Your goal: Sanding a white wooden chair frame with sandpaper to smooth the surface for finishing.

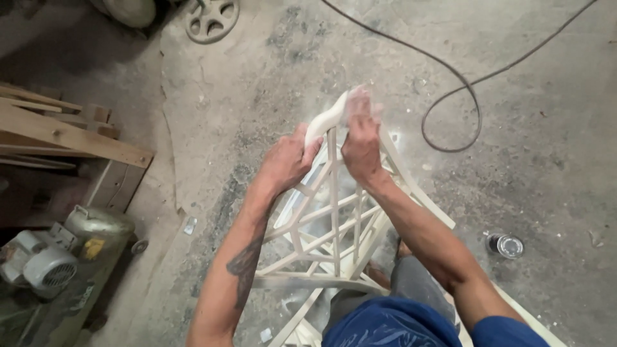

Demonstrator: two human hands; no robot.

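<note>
A pale, unfinished wooden chair back with thin lattice slats leans up in front of me over the concrete floor. My left hand grips the left side of its curved top rail. At the rail's upper end my right hand presses a small pale sheet, blurred by motion, against the wood. Fine white dust hangs around the fingers.
A black cable loops across the floor at the upper right. A small round tin sits at the right. Wooden planks and a compressor motor stand at the left. A spoked wheel lies at the top.
</note>
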